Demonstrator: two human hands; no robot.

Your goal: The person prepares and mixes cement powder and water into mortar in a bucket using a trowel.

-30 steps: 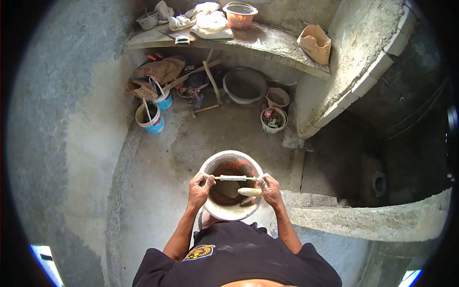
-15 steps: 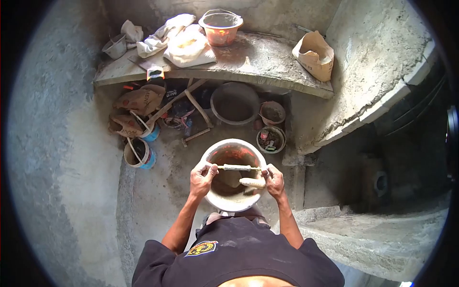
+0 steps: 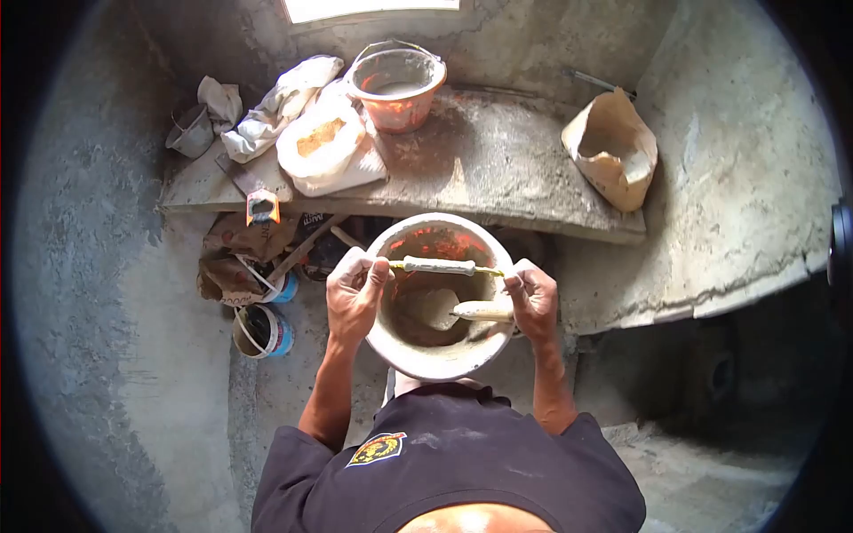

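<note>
A round mortar-smeared bucket (image 3: 444, 360) is in front of my body, its wire handle with a grey grip (image 3: 439, 266) lying across the mouth. My left hand (image 3: 354, 298) is closed on the bucket's left side, thumb at the handle's end. On the opposite side my right hand (image 3: 535, 304) closes around the rim near the other end of the handle. Inside the bucket lies a trowel with a pale handle (image 3: 484, 310), its blade partly in the grey mix at the bottom. The fingers beneath the rim are hidden.
Ahead, a concrete ledge (image 3: 498, 160) bears an orange bucket (image 3: 396, 93), an open white sack (image 3: 322, 147), a torn paper bag (image 3: 613, 153) and a handsaw (image 3: 262, 209). Beneath it are paper sacks (image 3: 235, 271) and a blue-white pail (image 3: 267, 330). A rough wall edge (image 3: 711, 298) curves on the right.
The bucket is higher in view and looks larger, now overlapping the ledge's front edge and covering things under it. Both hands moved with it. The view has tilted up, showing a bright opening.
</note>
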